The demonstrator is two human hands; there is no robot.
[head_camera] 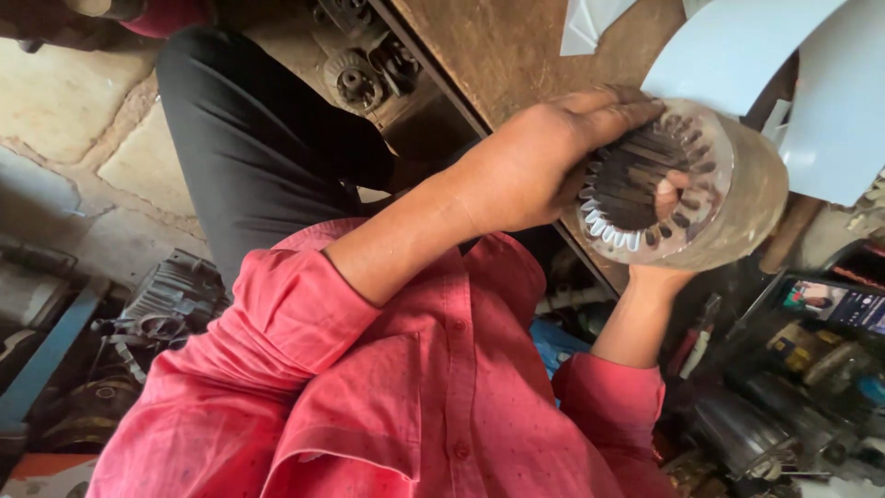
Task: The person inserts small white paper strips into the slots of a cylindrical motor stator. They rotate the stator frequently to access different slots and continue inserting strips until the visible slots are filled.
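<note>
My left hand (544,171) grips the rim of the round, slotted grey metal motor stator (682,189), fingers over its top edge. My right hand (666,242) holds it from beneath, a finger showing inside the bore. The stator sits raised before the brown wooden bench (516,55), pale blue-white paper sheets (784,65) just behind it.
</note>
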